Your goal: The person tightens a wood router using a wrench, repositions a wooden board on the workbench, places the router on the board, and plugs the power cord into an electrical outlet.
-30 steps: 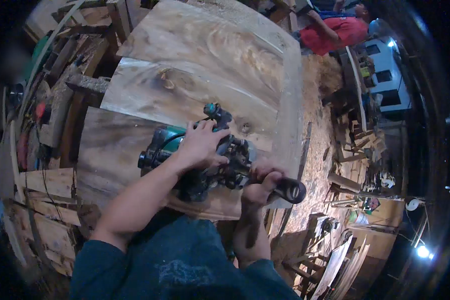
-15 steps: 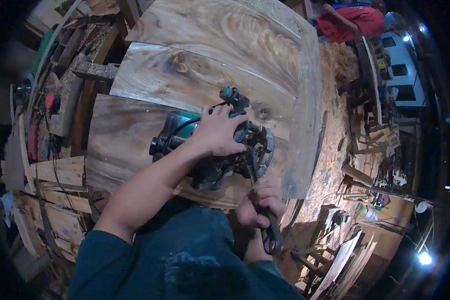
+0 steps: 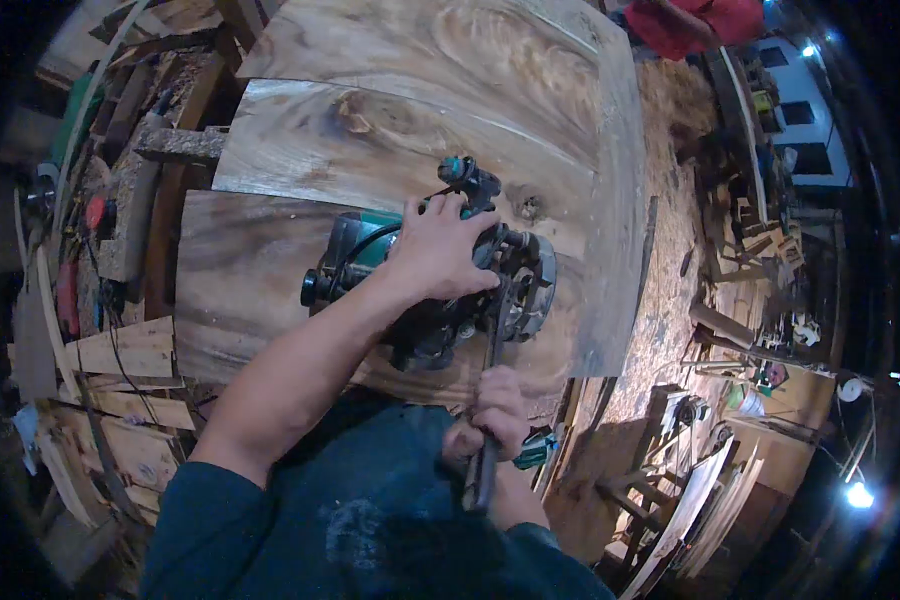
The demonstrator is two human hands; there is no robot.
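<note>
A green and black router point(image 3: 370, 235) lies on its side on a wooden panel point(image 3: 240, 300), its round base point(image 3: 538, 285) turned to the right. My left hand point(image 3: 442, 245) grips the router from above, fingers curled over its body and thumb close to the collet area. In my closed right hand point(image 3: 495, 415) is a dark wrench point(image 3: 482, 475). The wrench's far end reaches in beside the router base; whether it sits on the nut is hidden.
Wood scraps point(image 3: 135, 445) and tools are heaped at the left. Sawdust point(image 3: 665, 250) covers the ground at the right, where timber pieces point(image 3: 710, 490) lean. A person in red clothing point(image 3: 685, 25) is at the top right. A bright lamp point(image 3: 858, 495) shines at the lower right.
My right hand has swung the wrench's near end to the left, toward my body's middle. My left hand stays on the router, which has barely shifted. The person in red appears higher in view.
</note>
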